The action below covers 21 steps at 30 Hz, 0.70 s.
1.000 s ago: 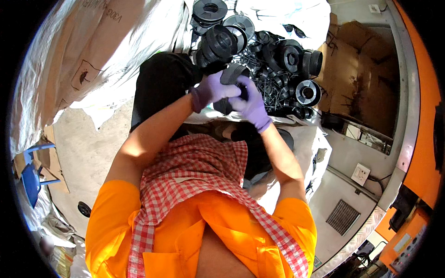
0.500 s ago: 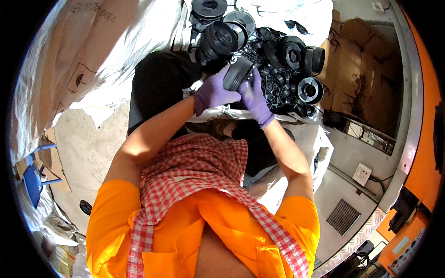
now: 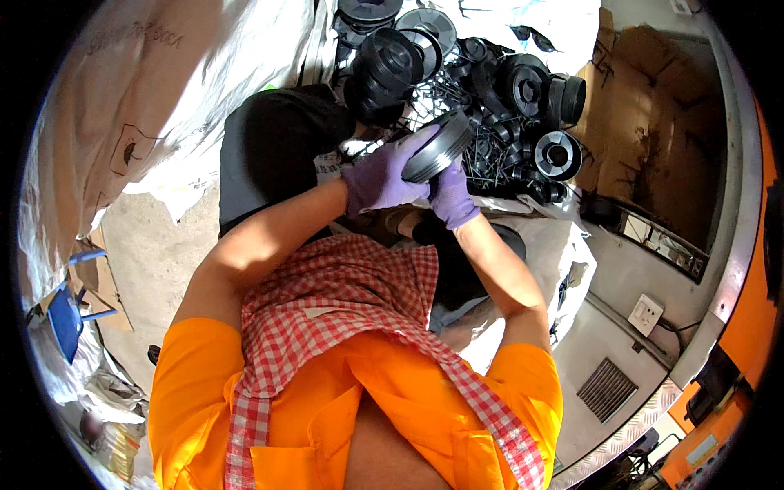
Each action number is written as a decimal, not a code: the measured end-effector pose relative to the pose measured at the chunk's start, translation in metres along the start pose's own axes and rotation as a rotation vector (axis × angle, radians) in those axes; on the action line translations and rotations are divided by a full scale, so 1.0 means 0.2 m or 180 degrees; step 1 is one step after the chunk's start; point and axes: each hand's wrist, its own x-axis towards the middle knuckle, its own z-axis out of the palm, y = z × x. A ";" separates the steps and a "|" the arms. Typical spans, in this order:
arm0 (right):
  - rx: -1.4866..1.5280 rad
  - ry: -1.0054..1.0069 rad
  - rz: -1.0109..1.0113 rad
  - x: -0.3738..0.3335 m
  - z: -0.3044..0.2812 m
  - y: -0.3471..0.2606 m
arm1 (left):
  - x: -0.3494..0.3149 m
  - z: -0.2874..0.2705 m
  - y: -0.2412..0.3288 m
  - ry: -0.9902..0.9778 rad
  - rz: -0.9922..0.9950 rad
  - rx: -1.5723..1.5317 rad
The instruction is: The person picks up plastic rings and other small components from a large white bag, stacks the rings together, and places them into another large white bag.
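The head view, with the ridged black ring (image 3: pixel 439 153) as the middle of the dial, shows that ring tilted in the hands, its grooved side facing the person and its upper edge slanting toward 1 o'clock. The left hand (image 3: pixel 380 178), in a purple glove, sits at 8 o'clock, its fingers closed around the ring's near-left side. The right hand (image 3: pixel 452 200), gloved in the same purple, is just below at 6 o'clock, touching the ring's lower edge; its fingertips are hidden, so how tightly they are bent cannot be told.

Beyond the ring, at 11 o'clock, leans a stack of black reels (image 3: pixel 385 61), and at 12 o'clock lies a grey-faced disc (image 3: pixel 442 26). A tangle of thin black strips (image 3: pixel 487 163) and small parts spreads near the ring at 3 o'clock. Farther out at 3 o'clock is a grey-faced black ring (image 3: pixel 543 155), with a pair of black rings (image 3: pixel 573 102) at 2 o'clock. Dark glasses (image 3: pixel 532 38) rest on white sheeting (image 3: pixel 567 57) at 1 o'clock.

Well apart are brown cardboard (image 3: pixel 663 106) between 2 and 3 o'clock, a wall socket (image 3: pixel 646 315) at 4, a vent (image 3: pixel 607 390) at 5, the checked apron (image 3: pixel 343 282) at 7, and a large pale sack (image 3: pixel 204 73) between 9 and 10.
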 end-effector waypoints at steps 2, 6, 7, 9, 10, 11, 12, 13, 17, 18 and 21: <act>0.0125 -0.0064 -0.0009 -0.01 -0.02 -0.02 | 0.01 0.03 -0.07 0.0054 -0.0054 -0.0017; -0.3725 -0.0288 -0.2695 -0.06 -0.15 -0.02 | 0.09 -0.04 -0.07 -0.0309 -0.0214 -0.0121; -0.4645 -0.0777 -0.3014 -0.07 -0.17 -0.07 | 0.10 -0.08 -0.05 -0.0471 -0.0532 -0.0292; -0.5107 -0.1441 -0.3891 -0.03 -0.22 -0.08 | 0.13 -0.09 -0.07 -0.0698 -0.0827 -0.0969; -0.5310 -0.1690 -0.4233 -0.01 -0.23 -0.09 | 0.12 -0.09 -0.08 -0.0678 -0.0942 -0.1177; -0.5079 -0.1501 -0.3837 -0.02 -0.23 -0.09 | 0.12 -0.08 -0.09 -0.0540 -0.0920 -0.1053; -0.4841 -0.1325 -0.3456 -0.02 -0.21 -0.10 | 0.11 -0.07 -0.09 -0.0391 -0.0891 -0.0924; -0.4595 -0.1154 -0.3080 -0.03 -0.19 -0.11 | 0.10 -0.06 -0.09 -0.0242 -0.0861 -0.0796; -0.3744 -0.0275 -0.2327 0.00 -0.14 -0.05 | 0.12 -0.01 -0.08 0.0136 -0.0399 -0.0270; -0.3135 -0.0122 -0.1548 -0.01 -0.12 -0.04 | 0.11 -0.02 -0.09 0.0102 -0.0376 -0.0237; -0.1129 0.0263 0.0485 -0.02 -0.05 -0.03 | 0.08 -0.02 -0.09 -0.0014 -0.0473 -0.0020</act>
